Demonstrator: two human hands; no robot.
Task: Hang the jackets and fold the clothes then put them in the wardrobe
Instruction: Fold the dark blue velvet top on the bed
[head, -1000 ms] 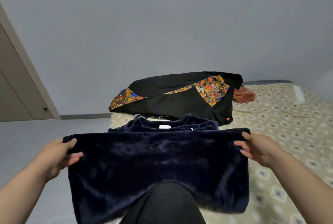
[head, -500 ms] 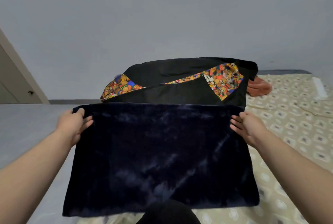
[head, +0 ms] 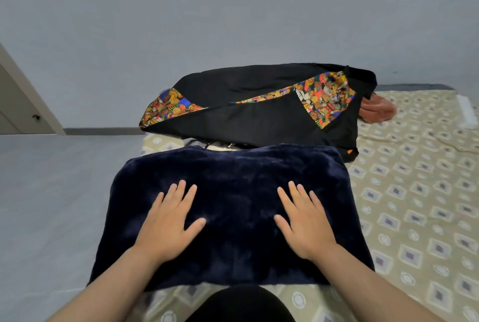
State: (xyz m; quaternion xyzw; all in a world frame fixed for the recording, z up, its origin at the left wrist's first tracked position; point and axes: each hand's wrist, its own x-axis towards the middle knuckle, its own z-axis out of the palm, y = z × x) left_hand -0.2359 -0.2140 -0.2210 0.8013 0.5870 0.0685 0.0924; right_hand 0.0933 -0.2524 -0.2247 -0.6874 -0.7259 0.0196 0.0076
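Observation:
A dark navy velvety garment [head: 233, 166] lies folded into a rectangle on the patterned bedding in front of me. My left hand [head: 168, 220] lies flat on its left half with fingers spread. My right hand [head: 303, 220] lies flat on its right half the same way. Behind the fold, a black jacket [head: 259, 119] with colourful bear-print panels is spread out on the bed. An orange garment [head: 378, 112] peeks out from under the jacket's right end.
The beige patterned bedding [head: 414, 192] stretches to the right. Grey floor [head: 51, 192] lies to the left, with a door [head: 15, 104] at the far left and a grey wall behind. My dark-clad knee [head: 241, 306] shows at the bottom edge.
I carried the navy garment's near edge forward over itself, laid it down as a fold, let go of the corners, and both hands now press flat on top.

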